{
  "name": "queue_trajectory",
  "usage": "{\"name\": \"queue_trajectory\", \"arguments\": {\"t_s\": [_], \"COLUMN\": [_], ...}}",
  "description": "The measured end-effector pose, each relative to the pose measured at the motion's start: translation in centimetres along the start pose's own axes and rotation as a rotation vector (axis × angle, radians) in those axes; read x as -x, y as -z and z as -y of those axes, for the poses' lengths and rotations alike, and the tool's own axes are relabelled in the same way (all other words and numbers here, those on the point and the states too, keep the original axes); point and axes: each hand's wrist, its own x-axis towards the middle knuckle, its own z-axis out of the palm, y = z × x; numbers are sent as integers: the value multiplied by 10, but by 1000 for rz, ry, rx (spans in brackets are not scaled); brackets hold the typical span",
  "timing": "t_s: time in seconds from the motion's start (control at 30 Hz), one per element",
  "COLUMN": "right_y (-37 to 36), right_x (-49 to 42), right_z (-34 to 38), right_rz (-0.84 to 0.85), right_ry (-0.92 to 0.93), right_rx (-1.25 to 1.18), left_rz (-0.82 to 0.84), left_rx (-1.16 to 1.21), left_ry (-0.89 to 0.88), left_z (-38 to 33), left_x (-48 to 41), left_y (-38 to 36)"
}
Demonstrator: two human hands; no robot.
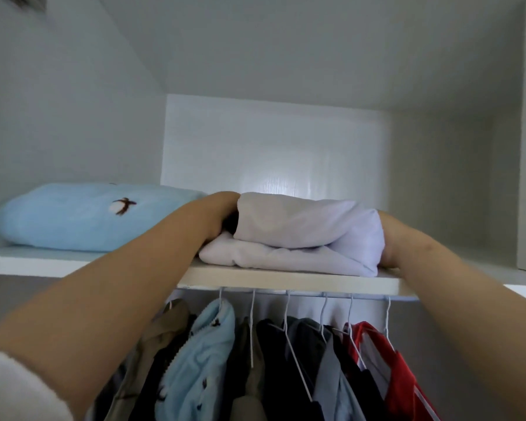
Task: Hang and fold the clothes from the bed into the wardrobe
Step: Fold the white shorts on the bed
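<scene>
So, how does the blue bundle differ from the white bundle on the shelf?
The blue bundle looks fluffy and bears a small brown mark; the white bundle is smooth and plain. The blue bundle lies alone at the left; the white bundle sits near the front edge of the shelf, with the left hand and right hand at its sides. Both are folded and lie on the same shelf.

— What lies at the left?
— A folded fleece (82, 220), light blue, with a small bird stitched on it.
— And lower down?
— White hangers (289, 323) in a row, carrying a beige jacket (167, 326), a hung fleece (201, 354), dark tops (274, 360), a grey shirt (331, 375) and a red top (398, 375).
</scene>
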Motion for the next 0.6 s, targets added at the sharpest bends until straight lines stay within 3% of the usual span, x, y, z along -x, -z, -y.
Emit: {"name": "queue_trajectory", "arguments": {"t_s": [0.1,0.2,0.3,0.37,0.53,0.6], "right_y": [13,11,6,0,-4,-7], "right_x": [9,17,24,25,25,25], "right_z": [2,9,5,4,8,12], "right_rz": [-56,24,92,73,-126,-176], "right_ry": [91,197,322,376,601,691], "right_rx": [15,-134,-6,82,370,407], "left_rz": [25,78,199,108,-376,-423], "left_rx": [177,-31,-386,-546,-547,-620], "left_ry": [-139,-492,-630,-741,-926,-997], "left_z": [-14,-14,0,12,2,-7], "left_x": [22,38,52,47,50,54], "left_y": [7,9,0,3,9,14]}}
